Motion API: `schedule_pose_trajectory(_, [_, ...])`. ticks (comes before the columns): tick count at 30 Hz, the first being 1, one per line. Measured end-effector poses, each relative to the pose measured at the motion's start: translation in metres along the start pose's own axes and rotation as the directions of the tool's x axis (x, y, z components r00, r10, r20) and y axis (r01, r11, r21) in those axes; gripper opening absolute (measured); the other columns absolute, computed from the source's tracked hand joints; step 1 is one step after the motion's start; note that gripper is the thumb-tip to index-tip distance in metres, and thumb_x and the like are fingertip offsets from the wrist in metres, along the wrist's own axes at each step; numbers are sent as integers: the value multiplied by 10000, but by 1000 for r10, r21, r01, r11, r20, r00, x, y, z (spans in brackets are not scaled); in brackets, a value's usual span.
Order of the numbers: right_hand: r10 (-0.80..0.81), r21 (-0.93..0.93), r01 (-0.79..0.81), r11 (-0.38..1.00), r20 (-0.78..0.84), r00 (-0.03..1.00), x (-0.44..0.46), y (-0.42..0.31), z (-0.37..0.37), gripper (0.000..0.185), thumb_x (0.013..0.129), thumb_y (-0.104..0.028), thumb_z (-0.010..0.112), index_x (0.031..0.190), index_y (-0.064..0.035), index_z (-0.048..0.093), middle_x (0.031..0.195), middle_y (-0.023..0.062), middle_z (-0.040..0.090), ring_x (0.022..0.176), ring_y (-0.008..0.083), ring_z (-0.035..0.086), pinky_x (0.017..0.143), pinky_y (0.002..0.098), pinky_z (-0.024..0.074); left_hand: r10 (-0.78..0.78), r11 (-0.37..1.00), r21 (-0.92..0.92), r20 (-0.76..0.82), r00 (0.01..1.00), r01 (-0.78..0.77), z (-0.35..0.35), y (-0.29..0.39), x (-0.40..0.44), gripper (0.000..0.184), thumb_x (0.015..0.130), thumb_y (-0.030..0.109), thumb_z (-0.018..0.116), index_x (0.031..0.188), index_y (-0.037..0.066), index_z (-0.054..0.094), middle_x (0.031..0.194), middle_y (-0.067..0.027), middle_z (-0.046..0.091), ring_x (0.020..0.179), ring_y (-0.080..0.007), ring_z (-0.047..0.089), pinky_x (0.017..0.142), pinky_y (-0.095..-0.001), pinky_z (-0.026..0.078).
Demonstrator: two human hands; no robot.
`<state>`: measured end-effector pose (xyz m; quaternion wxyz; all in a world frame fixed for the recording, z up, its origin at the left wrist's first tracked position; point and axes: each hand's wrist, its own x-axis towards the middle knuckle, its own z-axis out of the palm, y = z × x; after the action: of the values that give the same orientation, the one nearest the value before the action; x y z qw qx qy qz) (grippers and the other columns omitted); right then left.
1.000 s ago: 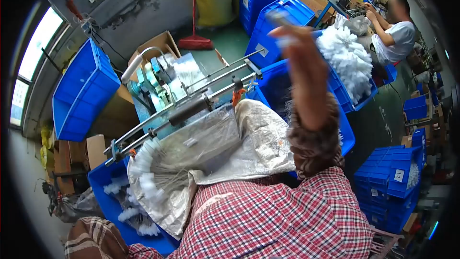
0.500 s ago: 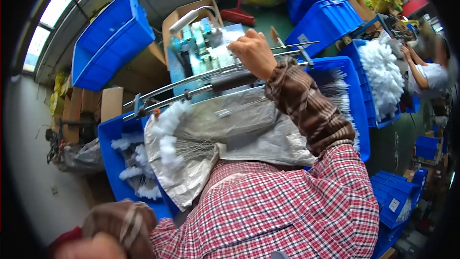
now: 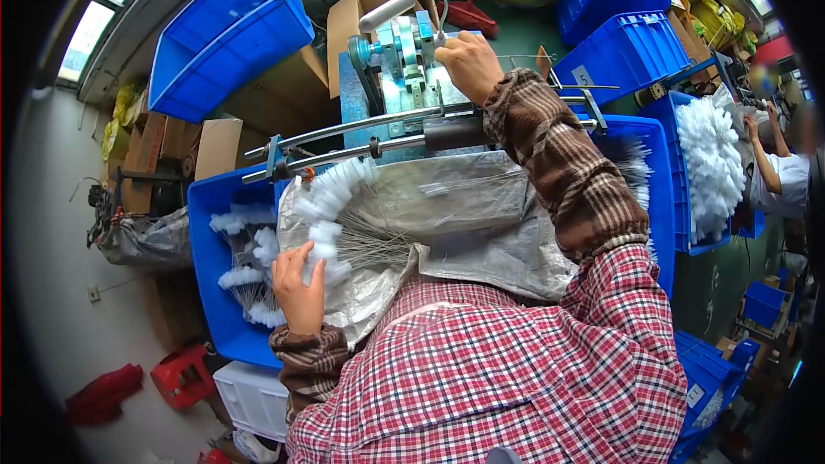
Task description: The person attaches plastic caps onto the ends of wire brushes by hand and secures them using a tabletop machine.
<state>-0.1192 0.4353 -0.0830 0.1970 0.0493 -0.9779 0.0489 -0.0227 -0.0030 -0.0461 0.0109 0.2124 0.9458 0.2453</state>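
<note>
My left hand is at the left edge of the cloth on my lap, fingers spread beside the white fluffy brush heads; their thin wire stems fan to the right across the grey-white cloth. My right hand reaches over the metal rails to the right side of the small machine. Its fingers are curled together, and what they hold, if anything, is too small to make out. A white lamp bends over the machine.
A blue bin with more brushes stands at the left, another at the right. A tilted blue bin is at upper left. A co-worker sits at far right beside a bin of white brushes.
My left hand has come up from the lower left to the brush heads. My right hand has moved from raised and blurred to the machine. The view has shifted.
</note>
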Motion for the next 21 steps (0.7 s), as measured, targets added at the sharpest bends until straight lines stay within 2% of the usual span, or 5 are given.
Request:
schedule_pose_trajectory(4, [-14,15,15,1000,-40,999,-1,2,4,101,844,-70,576,810,-87,670,779,47,608,826,230,562,775,370,424,-73,996,-55,-23,997,72,-1,6,5,349,781,29,713,1125,44,653,978,-101,599,892,-254,584,813,-358,470])
schedule_pose_trajectory(10, [-35,41,38,998,-59,998,0,5,9,73,838,-63,599,819,-78,668,804,50,614,831,232,565,775,367,426,-68,997,-42,-49,996,66,4,5,8,235,799,33,688,1033,27,661,935,-102,621,891,-254,587,799,-358,469])
schedule_pose_trajectory(13, [-33,47,35,998,-49,998,1,4,6,58,833,-63,612,822,-70,669,814,51,622,839,233,572,789,368,435,-67,998,4,-37,997,67,3,3,10,167,807,85,691,972,80,658,949,-46,643,911,-249,578,859,-368,410])
schedule_pose_trajectory(21, [-52,82,59,995,-89,995,2,5,8,101,822,-52,568,774,-82,651,772,57,612,826,246,579,774,382,445,-42,999,-25,-115,992,40,-1,8,13,73,826,86,680,894,75,657,876,-40,654,884,-244,586,873,-367,397])
